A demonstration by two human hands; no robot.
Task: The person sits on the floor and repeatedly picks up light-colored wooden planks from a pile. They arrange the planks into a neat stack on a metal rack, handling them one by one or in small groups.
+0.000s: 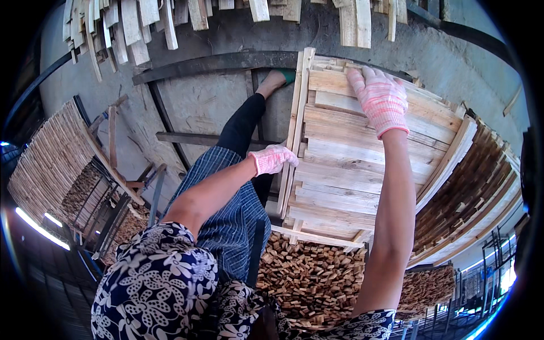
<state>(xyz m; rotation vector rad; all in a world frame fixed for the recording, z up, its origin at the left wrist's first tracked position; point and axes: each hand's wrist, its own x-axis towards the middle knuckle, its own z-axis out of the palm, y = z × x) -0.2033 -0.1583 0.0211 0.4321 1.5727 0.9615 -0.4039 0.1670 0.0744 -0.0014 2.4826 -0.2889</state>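
A stack of pale wooden slats (345, 164) lies in front of me, its rows running crosswise. Long thin wooden strips (298, 107) stand along its left side. My left hand (274, 158), in a pink and white knitted glove, is closed at the edge of these strips, its fingertips curled on them. My right hand (378, 97), gloved alike, lies with fingers apart on the slats near the far end of the stack. No loose piece shows in it, though the palm's underside is hidden.
A dark metal bar (221, 63) crosses the floor beyond the stack. Loose slats (136, 28) hang in from the far side. Piled wood pieces (314, 277) fill the space at the near side. More stacked wood (464, 192) stands at the right, and another stack (54, 153) at the left.
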